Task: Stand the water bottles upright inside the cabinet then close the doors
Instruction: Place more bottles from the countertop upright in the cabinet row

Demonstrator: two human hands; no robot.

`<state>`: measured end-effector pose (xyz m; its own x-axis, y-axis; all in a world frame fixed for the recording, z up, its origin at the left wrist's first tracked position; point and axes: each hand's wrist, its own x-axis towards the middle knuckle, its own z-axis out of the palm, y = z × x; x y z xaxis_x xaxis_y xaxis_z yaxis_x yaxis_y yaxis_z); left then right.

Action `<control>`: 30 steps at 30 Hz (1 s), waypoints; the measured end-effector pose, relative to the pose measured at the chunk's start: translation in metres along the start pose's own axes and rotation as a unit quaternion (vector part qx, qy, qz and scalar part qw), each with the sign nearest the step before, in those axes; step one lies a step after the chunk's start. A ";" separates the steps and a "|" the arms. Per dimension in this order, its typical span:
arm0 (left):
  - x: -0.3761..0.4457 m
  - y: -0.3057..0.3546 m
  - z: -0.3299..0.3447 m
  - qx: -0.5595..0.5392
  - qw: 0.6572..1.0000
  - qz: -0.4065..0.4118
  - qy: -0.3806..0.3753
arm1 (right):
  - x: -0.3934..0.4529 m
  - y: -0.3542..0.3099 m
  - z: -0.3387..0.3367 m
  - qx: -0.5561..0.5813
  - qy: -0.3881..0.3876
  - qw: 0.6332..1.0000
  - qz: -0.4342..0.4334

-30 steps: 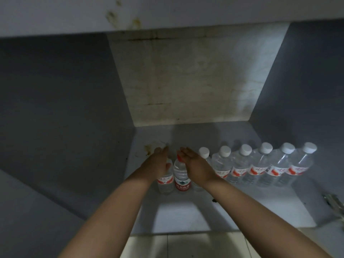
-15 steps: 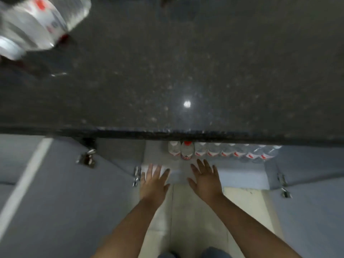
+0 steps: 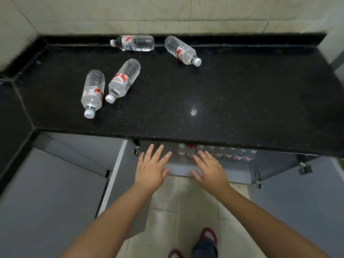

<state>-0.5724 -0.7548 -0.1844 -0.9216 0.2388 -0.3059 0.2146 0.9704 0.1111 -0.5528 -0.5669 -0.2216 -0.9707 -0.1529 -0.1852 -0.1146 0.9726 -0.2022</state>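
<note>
Several clear water bottles lie on their sides on the black counter (image 3: 223,94): one near the left (image 3: 93,92), one beside it (image 3: 123,80), one at the back (image 3: 135,42), one at the back right (image 3: 181,50). Below the counter edge, a row of upright bottles (image 3: 219,152) stands on the open cabinet's floor (image 3: 180,169), one of them red-capped (image 3: 190,150). My left hand (image 3: 151,169) and my right hand (image 3: 209,170) hover in front of the cabinet, fingers spread, holding nothing.
The left cabinet door (image 3: 46,202) and the right cabinet door (image 3: 301,198) stand wide open, with hinges on the frame. Beige floor tiles (image 3: 178,220) and my feet in dark red shoes (image 3: 208,236) are below. A tiled wall (image 3: 167,13) backs the counter.
My hands have let go of the bottles inside the cabinet and pulled out, now open. My view has risen from the cabinet interior to above the counter, showing the lying bottles.
</note>
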 end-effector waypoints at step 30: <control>0.232 -0.168 -0.111 -0.165 0.931 -0.324 0.043 | 0.388 0.044 -0.133 0.270 0.120 0.928 0.228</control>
<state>-0.8584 -0.8668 -0.1695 -0.8487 -0.4091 -0.3351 -0.4923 0.8426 0.2184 -0.9629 -0.5601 -0.1740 -0.9186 0.3601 -0.1628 0.3792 0.6872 -0.6196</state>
